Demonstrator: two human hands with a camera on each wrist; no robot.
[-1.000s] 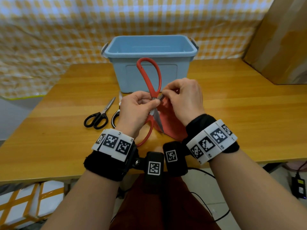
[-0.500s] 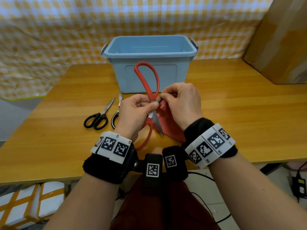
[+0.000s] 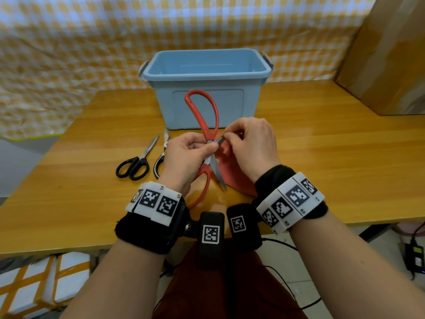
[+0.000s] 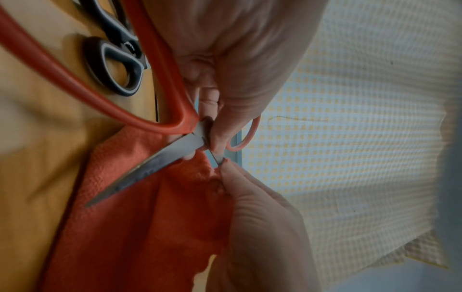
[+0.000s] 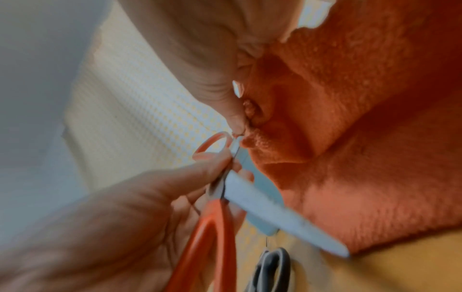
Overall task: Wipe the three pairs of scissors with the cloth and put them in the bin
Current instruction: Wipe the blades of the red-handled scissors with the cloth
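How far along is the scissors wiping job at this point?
Nothing looks binned: the visible part of the blue bin shows no scissors. In hand: the left hand holds the red scissors open while the right hand wipes one blade with the red cloth. The black scissors and white-handled scissors wait on the table.

This looks like a makeshift recording corner in a workroom or storeroom, not a lived-in home. A plain orange-brown wooden table (image 3: 322,157) stands against a yellow-and-white checked cloth backdrop (image 3: 92,42) hung loosely behind it. A large brown cardboard box (image 3: 391,54) leans at the right. White cartons taped in orange (image 3: 34,284) sit on the pale tiled floor (image 3: 287,261), beside black cables (image 3: 282,245) and a black power adapter (image 3: 416,259).
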